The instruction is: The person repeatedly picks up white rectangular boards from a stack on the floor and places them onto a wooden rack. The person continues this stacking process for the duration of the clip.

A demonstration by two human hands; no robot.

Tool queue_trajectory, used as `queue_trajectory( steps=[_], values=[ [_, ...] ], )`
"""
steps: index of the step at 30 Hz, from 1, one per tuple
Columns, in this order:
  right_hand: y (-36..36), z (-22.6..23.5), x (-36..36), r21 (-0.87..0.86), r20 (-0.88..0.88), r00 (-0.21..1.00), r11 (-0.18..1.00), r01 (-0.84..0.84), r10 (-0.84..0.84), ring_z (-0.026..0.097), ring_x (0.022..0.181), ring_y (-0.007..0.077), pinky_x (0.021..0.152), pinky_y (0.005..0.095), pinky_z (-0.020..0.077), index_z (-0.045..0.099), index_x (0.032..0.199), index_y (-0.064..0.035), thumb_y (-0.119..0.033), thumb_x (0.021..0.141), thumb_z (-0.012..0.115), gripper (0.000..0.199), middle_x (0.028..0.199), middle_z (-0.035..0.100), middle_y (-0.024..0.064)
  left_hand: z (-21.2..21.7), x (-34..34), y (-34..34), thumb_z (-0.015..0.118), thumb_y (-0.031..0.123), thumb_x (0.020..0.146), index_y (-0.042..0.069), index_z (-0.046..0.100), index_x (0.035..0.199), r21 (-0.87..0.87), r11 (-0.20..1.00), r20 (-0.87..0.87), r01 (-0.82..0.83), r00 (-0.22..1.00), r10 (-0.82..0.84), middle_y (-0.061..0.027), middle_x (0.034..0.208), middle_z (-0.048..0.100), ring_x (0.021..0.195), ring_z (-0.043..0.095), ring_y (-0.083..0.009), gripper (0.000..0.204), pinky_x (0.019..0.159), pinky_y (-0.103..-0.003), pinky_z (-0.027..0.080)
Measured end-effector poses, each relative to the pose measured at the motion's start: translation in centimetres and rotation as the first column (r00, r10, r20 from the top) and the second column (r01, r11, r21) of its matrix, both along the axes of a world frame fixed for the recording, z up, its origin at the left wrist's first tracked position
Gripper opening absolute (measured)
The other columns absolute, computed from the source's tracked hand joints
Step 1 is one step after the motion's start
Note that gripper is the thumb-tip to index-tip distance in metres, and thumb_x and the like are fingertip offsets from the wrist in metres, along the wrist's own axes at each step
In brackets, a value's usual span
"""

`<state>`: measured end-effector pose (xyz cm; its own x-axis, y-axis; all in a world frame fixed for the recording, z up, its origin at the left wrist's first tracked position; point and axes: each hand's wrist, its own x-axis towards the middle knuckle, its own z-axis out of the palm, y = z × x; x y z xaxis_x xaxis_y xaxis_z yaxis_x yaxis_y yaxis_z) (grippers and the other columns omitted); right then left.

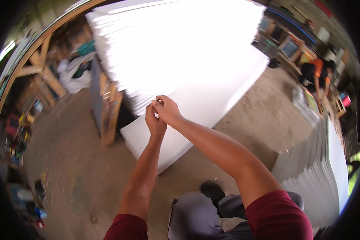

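My left hand (155, 121) and my right hand (169, 111) meet in front of me, with fingertips curled and pressed together. Whatever they may be pinching is too small to make out. Just beyond them rises a tall stack of white sheets (148, 48), its layered edges uneven on the left and its top washed out by glare. Beneath my hands, a white slab or sheet (200, 108) sticks out from the stack toward me. My hands look to be over its near left part; whether they touch it, I cannot tell.
Wooden frames or boards (110, 116) stand upright left of the stack. Another stack of pale sheets (308, 176) is at my right. Farther right, a person (318, 72) in orange and black bends over. A white sack (76, 74) lies by a wooden rack (40, 66) at the back left.
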<state>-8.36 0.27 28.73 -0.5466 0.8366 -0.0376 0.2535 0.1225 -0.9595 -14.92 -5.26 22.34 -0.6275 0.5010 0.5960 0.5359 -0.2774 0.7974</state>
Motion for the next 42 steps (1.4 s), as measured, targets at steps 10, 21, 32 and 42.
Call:
queue_trajectory(
  steps=[10,21,32,42],
  values=[
    [2.1,8.6,30.8,0.295,0.259,0.907,0.921,0.254,-0.333,0.071,0.126,0.0407,0.105,0.0468,0.0576,0.058,0.153,-0.0012,-0.047,0.106,0.065,0.066,0.141,0.07,0.026,7.7,22.4,5.4,0.077,0.001,0.091,0.003,0.065,0.137,-0.175,0.741,-0.136,0.648,0.73,-0.67,-0.0168,0.127,0.071,0.108,0.072,-0.0339,0.047,0.09,-0.043,0.059],
    [-13.5,18.8,65.7,0.898,0.349,0.346,0.416,0.143,-0.871,0.063,0.129,0.0361,0.113,0.0486,0.0484,0.068,0.138,-0.0099,-0.043,0.087,0.089,0.064,0.135,0.069,0.0123,15.1,44.9,3.9,0.08,0.025,0.096,0.007,0.071,0.133,-0.322,0.361,-0.321,0.876,0.257,-0.911,-0.0151,0.135,0.069,0.129,0.064,-0.038,0.042,0.109,-0.048,0.052],
    [-13.7,17.8,71.9,0.933,0.254,0.294,0.314,0.178,-0.921,0.077,0.092,0.0306,0.081,0.0463,0.0597,0.072,0.101,-0.0076,-0.035,0.101,0.074,0.027,0.095,0.078,0.0078,21.9,56.3,3.6,0.081,0.023,0.095,0.012,0.072,0.135,-0.364,0.309,-0.358,0.879,0.174,-0.917,-0.0097,0.143,0.068,0.139,0.059,-0.0362,0.043,0.117,-0.047,0.049],
    [-12.7,17.8,72.4,0.999,0.012,0.496,-0.008,-0.037,-0.868,0.074,0.082,0.0265,0.074,0.0389,0.0585,0.068,0.097,-0.007,-0.02,0.091,0.083,0.021,0.094,0.072,0.0085,22.4,64.7,8.5,0.08,0.005,0.084,0.022,0.077,0.134,-0.338,0.362,-0.808,0.869,-0.071,-0.584,0.0011,0.135,0.078,0.143,0.061,-0.0281,0.053,0.129,-0.062,0.036]
  ],
)
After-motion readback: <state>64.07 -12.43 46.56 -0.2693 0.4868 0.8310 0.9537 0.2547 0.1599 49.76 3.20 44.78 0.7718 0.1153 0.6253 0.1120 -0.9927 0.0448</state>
